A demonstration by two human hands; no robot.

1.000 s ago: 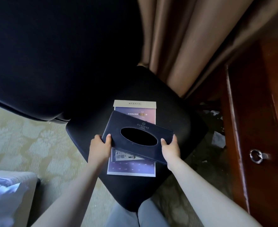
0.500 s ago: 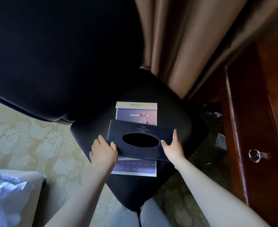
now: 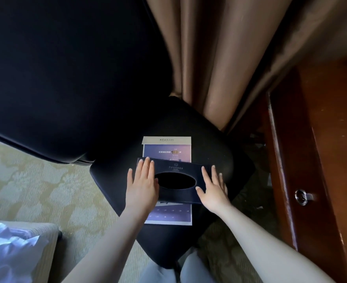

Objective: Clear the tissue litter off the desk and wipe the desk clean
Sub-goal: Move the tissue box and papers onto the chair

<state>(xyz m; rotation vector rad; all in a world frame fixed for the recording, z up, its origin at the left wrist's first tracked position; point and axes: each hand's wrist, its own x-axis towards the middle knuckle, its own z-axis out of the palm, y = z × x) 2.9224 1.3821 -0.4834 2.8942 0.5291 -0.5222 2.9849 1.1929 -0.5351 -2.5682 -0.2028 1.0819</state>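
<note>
A dark tissue box cover (image 3: 176, 181) with an oval opening in its top lies flat across a printed purple card (image 3: 167, 148), and both sit on the black seat of a chair (image 3: 219, 152). The person's left hand (image 3: 142, 184) rests flat on the left end of the cover, fingers straight and together, their tips reaching its far edge; its grip is open, with nothing held. The right hand (image 3: 212, 189) lies flat on the right end of the cover in the same way, fingers straight and slightly spread, thumb near the rim of the oval opening, its grip also open. The card shows above and below the cover, its pale header strip towards the chair back. The chair's large black backrest (image 3: 66, 78) fills the upper left. Tan curtains (image 3: 219, 58) hang behind the seat. At the right stands the reddish wooden counter (image 3: 321, 160), its drawer front carrying a metal ring pull (image 3: 301, 197). Small white scraps of tissue litter (image 3: 268, 178) lie on the shadowed floor between chair and counter. Patterned carpet (image 3: 35, 180) covers the floor at left.
</note>
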